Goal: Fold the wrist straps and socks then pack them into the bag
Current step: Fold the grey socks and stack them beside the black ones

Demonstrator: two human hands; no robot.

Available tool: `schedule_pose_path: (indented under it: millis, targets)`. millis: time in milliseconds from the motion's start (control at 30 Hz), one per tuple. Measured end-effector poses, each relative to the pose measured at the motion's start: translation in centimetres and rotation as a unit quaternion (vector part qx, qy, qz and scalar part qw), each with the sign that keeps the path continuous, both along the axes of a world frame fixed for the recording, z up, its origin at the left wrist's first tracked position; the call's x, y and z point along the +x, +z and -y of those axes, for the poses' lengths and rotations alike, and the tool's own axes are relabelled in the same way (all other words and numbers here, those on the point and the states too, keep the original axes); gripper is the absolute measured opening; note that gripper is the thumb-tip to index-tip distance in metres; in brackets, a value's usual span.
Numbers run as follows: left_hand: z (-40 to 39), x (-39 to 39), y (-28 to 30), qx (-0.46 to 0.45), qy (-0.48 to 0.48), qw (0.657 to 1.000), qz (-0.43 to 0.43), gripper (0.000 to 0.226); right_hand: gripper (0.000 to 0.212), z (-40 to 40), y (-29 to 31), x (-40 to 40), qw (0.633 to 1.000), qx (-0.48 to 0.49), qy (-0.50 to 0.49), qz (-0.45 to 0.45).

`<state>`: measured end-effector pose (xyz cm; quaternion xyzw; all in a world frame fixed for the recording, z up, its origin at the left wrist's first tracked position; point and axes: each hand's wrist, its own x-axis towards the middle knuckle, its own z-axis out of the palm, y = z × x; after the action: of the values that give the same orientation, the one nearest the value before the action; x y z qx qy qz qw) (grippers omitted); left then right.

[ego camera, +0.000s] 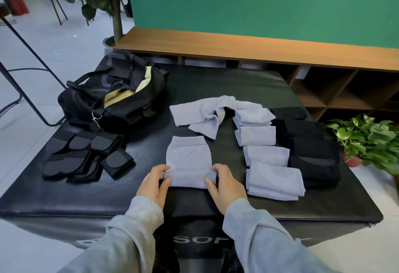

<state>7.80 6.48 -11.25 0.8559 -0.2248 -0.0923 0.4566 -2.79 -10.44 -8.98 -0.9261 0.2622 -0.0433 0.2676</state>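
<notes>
Both hands pinch the near rolled edge of a lilac sock (189, 160) lying flat mid-mat: left hand (154, 183) at one end, right hand (224, 185) at the other (keeping the fold square). The bag (112, 97) gapes open nearby, ready for packing.

Your left hand (153, 184) and right hand (224, 186) pinched the ends of a lilac sock (189, 160), its near edge rolled over. Folded lilac socks (265, 154) and black socks (311, 149) lay in rows to its right, unfolded ones (205, 115) behind, straps (86, 156) left, beside the open bag (112, 95), all on the mat (64, 195).
</notes>
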Motion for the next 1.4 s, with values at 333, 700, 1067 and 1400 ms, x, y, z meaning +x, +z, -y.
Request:
schedule_pose_path:
  millis: [333, 700, 1067, 1400]
  targets:
    - [0.4, 0.8, 0.0, 0.092, -0.036, 0.993, 0.061, 0.018, 0.017, 0.4, -1.1, 0.0, 0.997, -0.009, 0.01, 0.077]
    - [1.2, 0.9, -0.1, 0.07, -0.011, 0.995, 0.074, 0.023, 0.028, 0.0, -2.2, -0.2, 0.991, 0.012, 0.03, 0.127]
    - [0.6, 0.8, -1.3, 0.04, -0.033, 0.984, 0.173, 0.041, 0.055, 0.0, -1.7, 0.1, 0.995, -0.025, 0.1, 0.015]
    - [1.0, 2.1, -1.3, 0.075, -0.037, 0.989, 0.121, 0.048, 0.051, 0.2, -1.7, 1.5, 0.998, -0.039, 0.04, 0.036]
